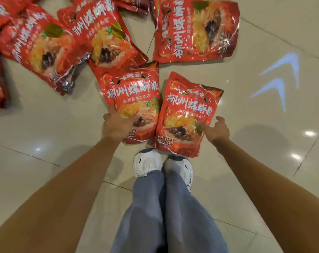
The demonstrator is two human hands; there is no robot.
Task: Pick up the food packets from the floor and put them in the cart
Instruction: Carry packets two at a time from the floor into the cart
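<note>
The left hand (116,126) and right hand (217,131) are bare, and so are both forearms (73,179). Loose, faded blue jeans (164,216) fall wide over white trainers (147,163) with dark blue toes and a small black mark on each upper.

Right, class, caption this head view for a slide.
Left hand grips one red packet; right hand reaches for a second packet; others lie beyond.

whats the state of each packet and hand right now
near left packet: gripped by left hand
near right packet: touched by right hand, fingers straight, not gripped
far packets: lying on the floor, untouched
</note>
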